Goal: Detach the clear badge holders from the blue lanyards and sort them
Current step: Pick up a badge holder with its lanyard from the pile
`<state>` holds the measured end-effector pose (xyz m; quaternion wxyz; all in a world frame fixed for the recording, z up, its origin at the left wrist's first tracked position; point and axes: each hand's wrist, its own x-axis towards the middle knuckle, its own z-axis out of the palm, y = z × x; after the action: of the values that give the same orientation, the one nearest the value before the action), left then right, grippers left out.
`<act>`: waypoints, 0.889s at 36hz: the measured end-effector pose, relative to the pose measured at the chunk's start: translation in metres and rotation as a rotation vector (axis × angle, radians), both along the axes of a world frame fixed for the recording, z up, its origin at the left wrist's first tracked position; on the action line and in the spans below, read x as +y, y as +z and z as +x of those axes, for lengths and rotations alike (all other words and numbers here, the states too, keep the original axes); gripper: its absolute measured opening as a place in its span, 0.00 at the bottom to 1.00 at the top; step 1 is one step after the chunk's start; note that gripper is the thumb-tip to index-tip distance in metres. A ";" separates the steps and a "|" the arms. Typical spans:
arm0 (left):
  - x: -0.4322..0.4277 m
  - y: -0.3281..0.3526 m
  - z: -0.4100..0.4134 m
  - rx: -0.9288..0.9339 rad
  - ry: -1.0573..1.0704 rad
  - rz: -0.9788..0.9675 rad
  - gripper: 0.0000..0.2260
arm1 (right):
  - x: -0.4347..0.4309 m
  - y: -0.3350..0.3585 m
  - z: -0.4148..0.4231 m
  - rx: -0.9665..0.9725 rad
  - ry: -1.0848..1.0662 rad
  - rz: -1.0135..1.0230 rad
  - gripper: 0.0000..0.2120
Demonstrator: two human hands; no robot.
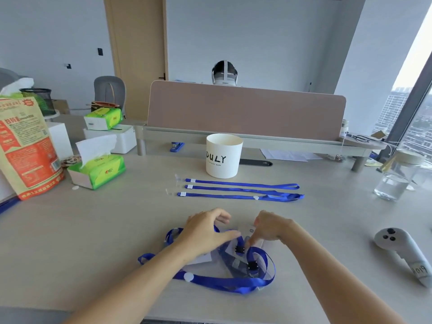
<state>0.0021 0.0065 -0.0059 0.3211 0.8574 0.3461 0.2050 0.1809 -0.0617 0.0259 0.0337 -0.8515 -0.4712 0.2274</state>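
Both hands, left (205, 232) and right (268, 228), had fingers pinched on tangled lanyards (224, 280) and holders (230, 258) near the counter's (93, 242) front edge.

Bare forearms, no sleeves; grips (205, 232) (272, 226) ungloved.

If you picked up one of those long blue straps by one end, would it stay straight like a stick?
Probably not. The three straight blue fabric lanyards look thin and flat, so one would likely droop. The tangled blue lanyards near the hands already curl in loose loops, which suggests floppy ribbon. They also look light.
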 end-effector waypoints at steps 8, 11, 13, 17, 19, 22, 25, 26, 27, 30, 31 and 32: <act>0.005 0.030 0.024 -0.005 0.012 -0.180 0.28 | 0.001 0.026 0.004 0.350 -0.098 0.534 0.19; 0.013 0.041 0.031 -0.087 0.038 -0.232 0.25 | 0.003 0.041 0.009 0.347 -0.063 0.732 0.14; 0.017 0.049 0.037 -0.174 0.044 -0.266 0.21 | 0.003 0.050 0.011 0.360 -0.015 0.835 0.13; 0.020 0.066 0.045 -0.314 0.027 -0.224 0.11 | 0.003 0.065 0.015 0.406 0.057 0.988 0.12; 0.021 0.073 0.046 -0.375 0.043 -0.185 0.08 | 0.003 0.069 0.015 0.413 0.056 1.031 0.10; 0.021 0.082 0.045 -0.474 0.067 -0.169 0.06 | 0.003 0.067 0.012 0.521 -0.022 1.076 0.14; 0.023 0.087 0.044 -0.561 0.103 -0.187 0.05 | 0.004 0.057 0.006 0.708 -0.129 1.060 0.22; 0.022 0.089 0.043 -0.593 0.111 -0.193 0.05 | 0.005 0.053 0.004 0.767 -0.163 1.034 0.24; 0.023 0.090 0.043 -0.631 0.116 -0.212 0.04 | 0.005 0.050 0.002 0.811 -0.189 1.001 0.24; 0.021 0.095 0.039 -0.745 0.151 -0.289 0.04 | 0.007 0.039 -0.007 0.904 -0.228 0.893 0.21; 0.021 0.097 0.037 -0.786 0.165 -0.318 0.04 | 0.007 0.037 -0.010 0.934 -0.228 0.851 0.20; 0.022 0.097 0.035 -0.820 0.179 -0.339 0.04 | 0.007 0.036 -0.012 0.969 -0.218 0.814 0.20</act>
<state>0.0368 0.0281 0.0914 0.5486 0.6074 0.2917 0.4950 0.1688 -0.0543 0.0617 0.5864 -0.6142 -0.3618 0.3847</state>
